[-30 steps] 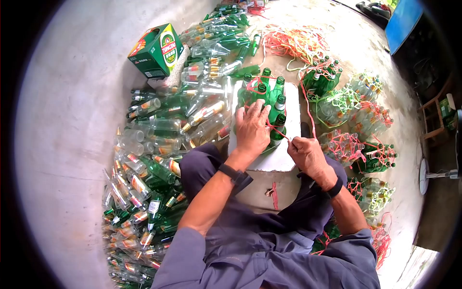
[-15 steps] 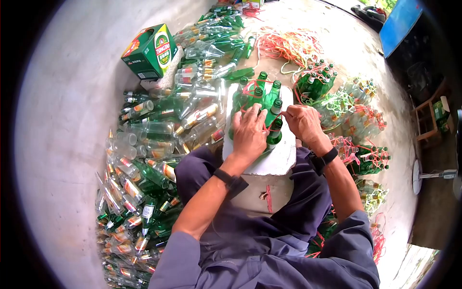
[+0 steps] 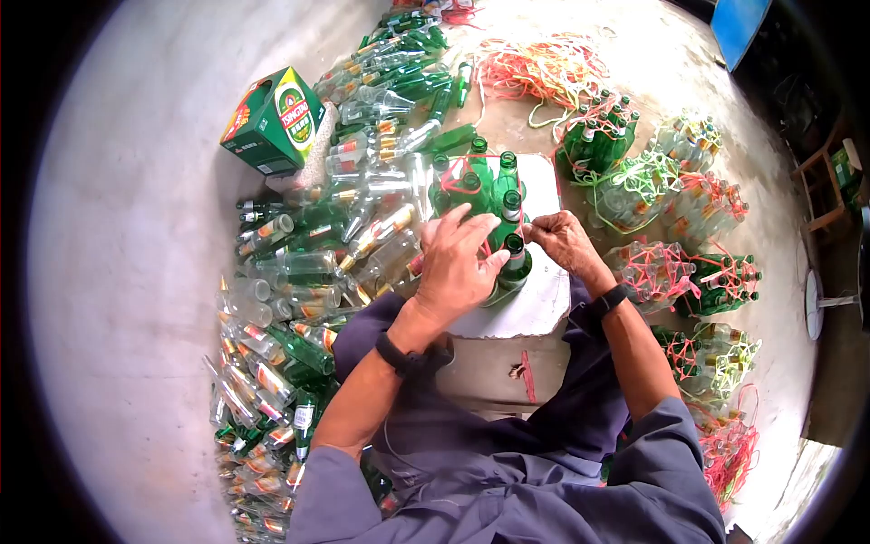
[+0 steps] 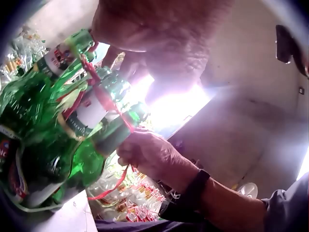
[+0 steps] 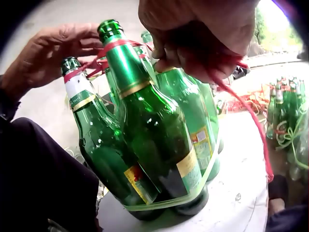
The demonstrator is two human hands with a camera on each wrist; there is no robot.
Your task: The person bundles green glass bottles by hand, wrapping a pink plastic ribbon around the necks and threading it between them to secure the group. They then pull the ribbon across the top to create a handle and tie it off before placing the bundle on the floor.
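Several green glass beer bottles [image 3: 513, 258] stand grouped on a white board [image 3: 544, 299]. A pale green band [image 5: 166, 205] circles them low down, and a red plastic strap [image 5: 117, 44] runs around their necks. My right hand [image 3: 566, 243] pinches the red strap at the right side of the necks, its loose tail hanging below the fist in the right wrist view. On the near left, my left hand [image 3: 458, 263] reaches over the bottles with its fingers spread, right at the necks. In the right wrist view those fingers lie behind the front bottle necks.
Loose bottles [image 3: 299, 236] lie heaped along the left wall. A Tsingtao carton [image 3: 281, 122] stands at the back left. A tangle of red and yellow straps [image 3: 544, 68] lies at the back. Strapped bottle bundles [image 3: 648, 272] line the right side.
My right hand has drawn the red strap from the lower right up to the right side of the necks. The left hand has shifted back slightly, its fingers lifting off the bottle tops.
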